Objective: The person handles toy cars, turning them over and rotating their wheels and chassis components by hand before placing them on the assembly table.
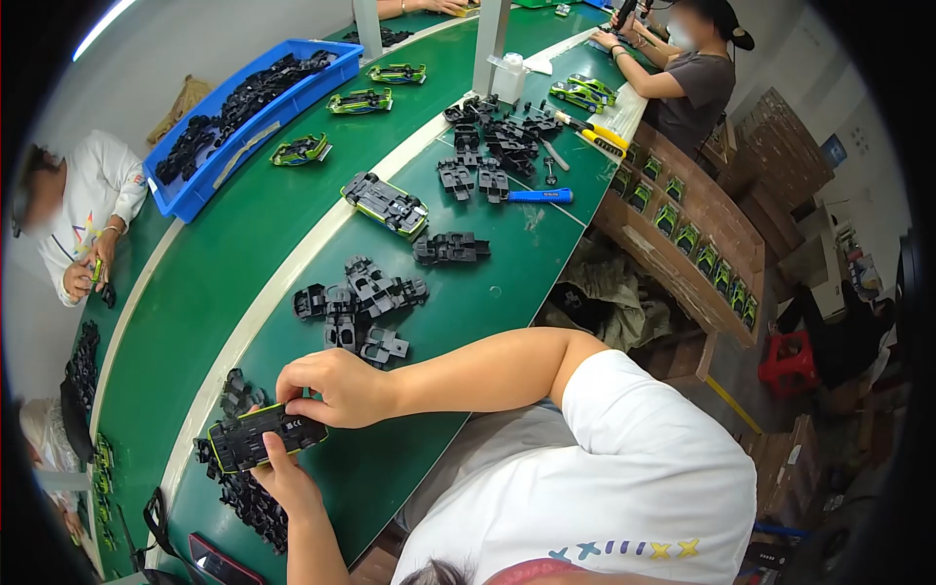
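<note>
A toy car point(255, 437) with a black chassis and lime-green edges is held underside up above the bench. My left hand point(285, 476) grips its near side, the thumb lying across the chassis and the fingers hidden beneath. My right hand point(330, 388) is closed at the car's upper right end, thumb and fingertips on its edge; whether a small part is between them I cannot tell. Below the car lies a heap of black plastic parts point(255, 512). Beyond my right hand are several loose black chassis parts point(370, 288) and another upturned toy car point(385, 205).
A blue-handled tool point(539, 196), a yellow cutter point(603, 138) and a white bottle point(508, 78) lie or stand farther along. A blue bin point(249, 122) of black parts is across the green belt point(210, 278). Co-workers sit opposite and at upper right. A phone point(224, 561) lies at lower left.
</note>
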The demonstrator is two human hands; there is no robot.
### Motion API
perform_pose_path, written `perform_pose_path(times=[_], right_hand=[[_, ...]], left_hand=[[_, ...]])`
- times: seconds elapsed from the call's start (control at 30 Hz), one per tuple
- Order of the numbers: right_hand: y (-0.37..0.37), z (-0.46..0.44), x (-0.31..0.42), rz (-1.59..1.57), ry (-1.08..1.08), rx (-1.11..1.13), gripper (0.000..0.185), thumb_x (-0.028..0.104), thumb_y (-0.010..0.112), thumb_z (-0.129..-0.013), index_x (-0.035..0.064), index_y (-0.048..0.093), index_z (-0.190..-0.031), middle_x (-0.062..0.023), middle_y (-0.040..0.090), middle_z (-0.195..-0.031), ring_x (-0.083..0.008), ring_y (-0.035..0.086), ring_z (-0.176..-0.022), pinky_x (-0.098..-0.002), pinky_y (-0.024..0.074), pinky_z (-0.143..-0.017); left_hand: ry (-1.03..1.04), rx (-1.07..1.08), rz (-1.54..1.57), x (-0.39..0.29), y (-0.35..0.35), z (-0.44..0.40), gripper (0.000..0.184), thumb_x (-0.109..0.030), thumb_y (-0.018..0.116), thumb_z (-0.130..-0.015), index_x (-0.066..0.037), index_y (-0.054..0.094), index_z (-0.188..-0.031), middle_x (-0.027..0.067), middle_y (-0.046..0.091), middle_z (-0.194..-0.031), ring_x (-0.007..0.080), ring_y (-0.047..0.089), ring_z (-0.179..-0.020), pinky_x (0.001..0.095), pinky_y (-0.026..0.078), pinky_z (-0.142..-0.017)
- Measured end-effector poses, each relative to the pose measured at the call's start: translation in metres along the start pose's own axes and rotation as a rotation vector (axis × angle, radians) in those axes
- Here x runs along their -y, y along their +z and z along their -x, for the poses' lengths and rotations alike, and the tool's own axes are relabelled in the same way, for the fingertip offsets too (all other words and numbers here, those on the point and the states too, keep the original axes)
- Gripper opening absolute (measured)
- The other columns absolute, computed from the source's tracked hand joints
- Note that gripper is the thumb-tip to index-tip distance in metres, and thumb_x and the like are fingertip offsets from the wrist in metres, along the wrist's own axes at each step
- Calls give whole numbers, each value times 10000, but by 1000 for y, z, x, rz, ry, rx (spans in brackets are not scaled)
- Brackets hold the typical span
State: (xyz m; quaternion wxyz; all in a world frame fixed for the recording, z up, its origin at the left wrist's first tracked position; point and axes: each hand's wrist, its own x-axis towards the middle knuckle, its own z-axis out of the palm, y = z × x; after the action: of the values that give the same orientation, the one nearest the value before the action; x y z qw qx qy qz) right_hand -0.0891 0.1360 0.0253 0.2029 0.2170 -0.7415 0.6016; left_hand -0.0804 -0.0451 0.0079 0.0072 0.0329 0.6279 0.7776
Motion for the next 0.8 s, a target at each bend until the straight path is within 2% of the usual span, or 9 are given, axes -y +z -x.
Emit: perform_pose_path(times=[0.1,0.2,0.5,0.8], right_hand=[[-2,-1,2,12,13,16,106,55,661,-787,26,591,-861,-100,631,-800,-260,631,-735,-350,497,-623],[-2,-1,3,6,37,31,106,55,660,-787,23,590,-861,-105,630,-808,-262,630,-741,-350,496,-628],[-2,-1,3,18,43,44,103,57,654,-789,20,594,-864,-107,630,-814,-266,631,-748,-355,496,-638],[-4,-1,2,26,33,61,101,51,654,-787,23,597,-866,-101,628,-818,-254,630,-745,-341,501,-608]], left_hand=[[-4,12,5,0,0,0,453,-209,543,-954,36,408,-1310,130,560,-1167,181,603,-1004,306,514,-849],[-44,45,7,-5,1,0,471,-198,576,-924,-3,407,-1318,116,545,-1163,192,580,-1030,319,500,-872],[-19,14,-3,-3,3,0,462,-179,570,-928,26,411,-1311,127,552,-1170,182,593,-1023,314,505,-865],[-48,14,-9,-4,4,1,469,-157,576,-917,0,398,-1322,121,521,-1185,192,561,-1041,322,485,-880]])
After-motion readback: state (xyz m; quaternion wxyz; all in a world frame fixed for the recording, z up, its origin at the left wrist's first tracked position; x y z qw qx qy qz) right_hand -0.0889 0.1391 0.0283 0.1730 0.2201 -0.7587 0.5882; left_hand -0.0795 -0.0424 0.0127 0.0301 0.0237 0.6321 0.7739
